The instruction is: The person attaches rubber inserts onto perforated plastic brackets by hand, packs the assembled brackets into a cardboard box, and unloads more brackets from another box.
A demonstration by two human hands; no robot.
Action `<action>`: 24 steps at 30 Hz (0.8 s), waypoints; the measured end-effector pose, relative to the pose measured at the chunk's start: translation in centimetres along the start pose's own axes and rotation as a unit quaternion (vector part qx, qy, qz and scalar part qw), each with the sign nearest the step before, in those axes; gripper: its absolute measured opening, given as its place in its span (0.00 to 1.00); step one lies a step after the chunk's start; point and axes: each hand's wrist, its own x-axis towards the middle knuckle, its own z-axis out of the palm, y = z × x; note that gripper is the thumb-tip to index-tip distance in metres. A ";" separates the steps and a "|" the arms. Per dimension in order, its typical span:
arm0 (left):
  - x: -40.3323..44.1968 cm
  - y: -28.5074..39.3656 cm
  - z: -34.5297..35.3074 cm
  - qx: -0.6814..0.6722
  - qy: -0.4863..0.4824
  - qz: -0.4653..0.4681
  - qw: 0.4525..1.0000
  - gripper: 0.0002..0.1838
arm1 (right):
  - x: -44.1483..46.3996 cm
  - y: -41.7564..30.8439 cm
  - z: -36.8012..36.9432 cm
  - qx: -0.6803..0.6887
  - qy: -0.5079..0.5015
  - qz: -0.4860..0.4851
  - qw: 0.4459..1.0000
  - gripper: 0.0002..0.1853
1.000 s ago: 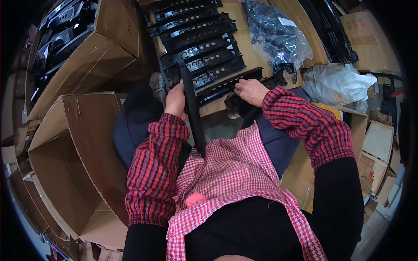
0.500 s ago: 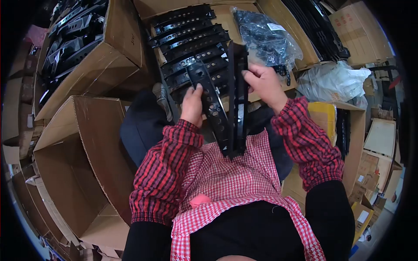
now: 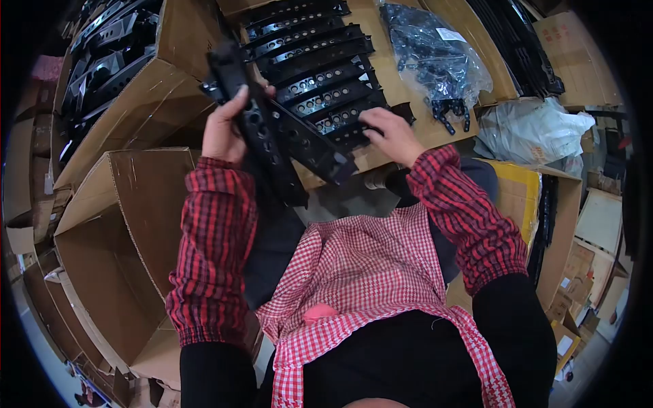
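The left hand (image 3: 224, 130) grasps two long, black, perforated bars (image 3: 260, 132) over the near-left corner of the brown cardboard surface (image 3: 393, 87); splayed, one could slip. Right hand (image 3: 396, 136): near edge, grip unclear.

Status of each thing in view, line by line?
Left hand: gripping two black strips
Two black strips: tilted, splayed
Strip row: laid side by side
Right hand: at strip row, grip unclear
Clear bag: holding black pieces
Upper-left box: open, holding black parts
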 end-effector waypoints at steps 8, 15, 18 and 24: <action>1.3 1.7 -2.6 -0.151 0.046 0.142 0.977 0.17 | 3.1 -1.4 5.1 -0.270 -0.208 -0.103 0.935 0.14; 0.1 2.0 -2.1 -0.141 0.060 0.126 0.980 0.16 | 0.4 -1.2 3.8 -0.240 -0.144 -0.094 0.955 0.11; 0.1 1.6 -2.6 -0.146 0.058 0.127 0.979 0.16 | -0.1 -1.1 5.0 -0.221 -0.113 -0.128 0.960 0.11; -0.3 1.3 -2.2 -0.147 0.087 0.121 0.978 0.16 | 1.6 -1.0 6.6 -0.252 -0.136 -0.089 0.954 0.09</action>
